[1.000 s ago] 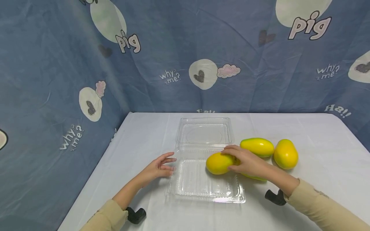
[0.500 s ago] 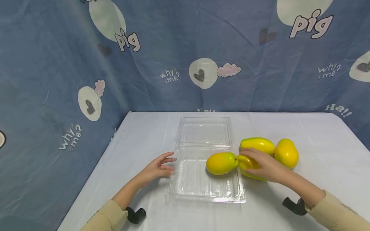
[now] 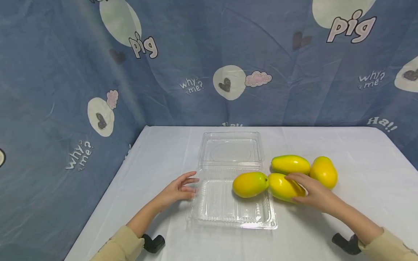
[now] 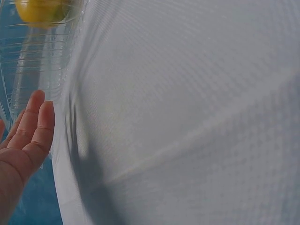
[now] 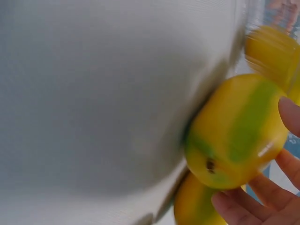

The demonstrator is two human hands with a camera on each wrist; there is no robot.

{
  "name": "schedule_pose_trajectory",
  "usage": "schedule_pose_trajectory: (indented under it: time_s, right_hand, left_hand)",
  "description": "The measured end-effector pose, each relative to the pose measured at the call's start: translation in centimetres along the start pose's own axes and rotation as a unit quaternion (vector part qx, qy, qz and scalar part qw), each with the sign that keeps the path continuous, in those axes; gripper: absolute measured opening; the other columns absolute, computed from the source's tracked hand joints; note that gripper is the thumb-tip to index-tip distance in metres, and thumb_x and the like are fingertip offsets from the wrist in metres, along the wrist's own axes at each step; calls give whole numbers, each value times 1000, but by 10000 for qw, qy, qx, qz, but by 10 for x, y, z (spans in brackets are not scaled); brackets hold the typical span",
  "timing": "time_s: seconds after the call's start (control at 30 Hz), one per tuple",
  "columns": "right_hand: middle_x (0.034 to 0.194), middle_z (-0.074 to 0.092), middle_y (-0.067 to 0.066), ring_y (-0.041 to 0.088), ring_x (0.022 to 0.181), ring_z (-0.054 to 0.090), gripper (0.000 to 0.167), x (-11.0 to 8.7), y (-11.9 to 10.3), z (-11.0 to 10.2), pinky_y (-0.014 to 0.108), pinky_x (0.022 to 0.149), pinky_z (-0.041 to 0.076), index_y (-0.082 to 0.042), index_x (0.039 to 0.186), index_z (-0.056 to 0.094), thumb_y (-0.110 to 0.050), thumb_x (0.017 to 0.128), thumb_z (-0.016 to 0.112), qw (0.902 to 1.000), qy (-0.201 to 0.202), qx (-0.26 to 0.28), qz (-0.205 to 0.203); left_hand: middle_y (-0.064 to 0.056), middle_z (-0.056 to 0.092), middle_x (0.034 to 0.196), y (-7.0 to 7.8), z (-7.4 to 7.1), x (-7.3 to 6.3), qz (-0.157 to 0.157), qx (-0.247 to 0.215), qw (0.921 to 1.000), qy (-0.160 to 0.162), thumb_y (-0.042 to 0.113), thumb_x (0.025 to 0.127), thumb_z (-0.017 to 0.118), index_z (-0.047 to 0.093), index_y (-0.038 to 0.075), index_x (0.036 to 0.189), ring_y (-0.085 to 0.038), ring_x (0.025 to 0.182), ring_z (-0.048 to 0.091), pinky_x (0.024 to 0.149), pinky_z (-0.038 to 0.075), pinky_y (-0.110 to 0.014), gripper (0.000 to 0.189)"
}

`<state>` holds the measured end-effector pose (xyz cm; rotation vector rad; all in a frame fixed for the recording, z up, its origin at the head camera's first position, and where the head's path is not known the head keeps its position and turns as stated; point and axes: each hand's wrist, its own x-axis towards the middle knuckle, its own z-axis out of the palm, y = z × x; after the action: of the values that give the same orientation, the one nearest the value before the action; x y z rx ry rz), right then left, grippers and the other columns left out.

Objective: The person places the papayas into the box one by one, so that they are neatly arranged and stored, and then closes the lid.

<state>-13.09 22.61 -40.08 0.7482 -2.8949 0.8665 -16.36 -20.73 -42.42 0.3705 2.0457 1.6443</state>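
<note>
A clear plastic clamshell box lies unfolded on the white table, its lid to the back. One yellow mango-like fruit rests in its base, toward the right. Just right of the box lies a second yellow mango with green patches, its near end meeting the first. My right hand has its fingers and thumb curved round this second mango's right end; in the right wrist view the thumb and fingers lie along opposite sides. Beside the box's left edge my left hand stays with fingers loosely spread, holding nothing.
Two more yellow mangoes, a long one and a rounder one, lie behind the right hand, close together. A blue printed cloth hangs behind the table. Black camera mounts stick out at both wrists.
My right hand has let go of the mango in the box and moved right, over to the second mango's right end. The left hand and the box have stayed put.
</note>
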Motion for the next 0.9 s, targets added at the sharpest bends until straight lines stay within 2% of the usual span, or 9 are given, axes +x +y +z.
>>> schedule_pose_trajectory:
  time_s: [0.23, 0.4, 0.57, 0.9]
  right_hand:
    - [117, 57, 18, 36, 106, 53, 64, -1, 5, 7, 50, 87, 43, 2, 118, 54, -14, 63, 82, 9997, 225, -8, 13]
    - [117, 57, 22, 39, 107, 53, 67, 0, 6, 10, 53, 89, 41, 3, 121, 50, -11, 63, 81, 9997, 153, 47, 193]
    - [116, 58, 22, 38, 104, 55, 66, 0, 7, 12, 52, 87, 43, 4, 121, 50, -8, 63, 80, 9996, 214, -80, 146]
    - [120, 54, 24, 42, 109, 51, 66, -6, 7, 0, 55, 88, 41, 3, 124, 49, -10, 67, 78, 9993, 88, 131, 329]
  left_hand:
    - [-26, 32, 141, -1, 0, 0, 8, 22, 10000, 5, 4, 83, 63, 20, 3, 144, -35, 113, 52, 84, 48, -27, 75]
    - [-25, 32, 141, -1, -1, 0, 6, 30, 10000, -4, 5, 83, 63, 20, 4, 144, -35, 113, 52, 85, 47, -28, 75]
    - [-25, 32, 141, -1, -1, -1, 35, 17, 10000, -52, 5, 83, 63, 20, 4, 144, -36, 114, 52, 86, 47, -28, 74]
    - [-24, 32, 142, 0, -1, -1, 11, 37, 10000, -65, 5, 84, 62, 20, 5, 144, -36, 115, 50, 88, 46, -31, 73]
